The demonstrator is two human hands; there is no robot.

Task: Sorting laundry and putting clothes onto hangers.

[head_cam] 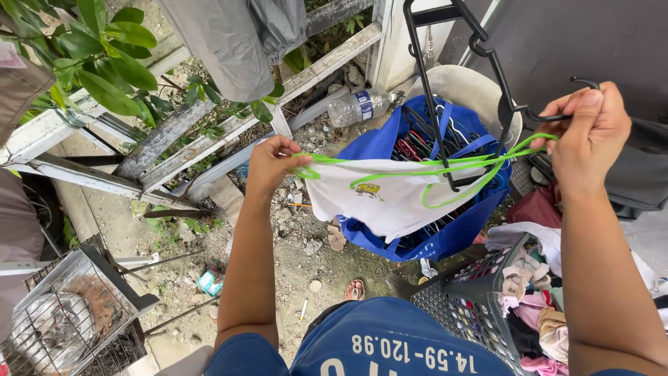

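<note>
A small white garment [390, 198] with a yellow print hangs on bright green hangers [445, 167], held level between my two hands. My left hand [273, 161] pinches the left end of a green hanger and the cloth's edge. My right hand [588, 132] grips the green hangers' right end together with the hook of a black hanger [490, 56] that rises above them. Under the garment stands a blue bag [452, 230] full of several hangers.
A dark laundry basket [459, 306] with mixed clothes stands at lower right. A white bucket [480, 90] sits behind the blue bag, and a plastic bottle [362, 106] lies near it. A white metal fence [209, 132] with grey cloth over it crosses the top left. A wire cage [69, 320] stands at bottom left.
</note>
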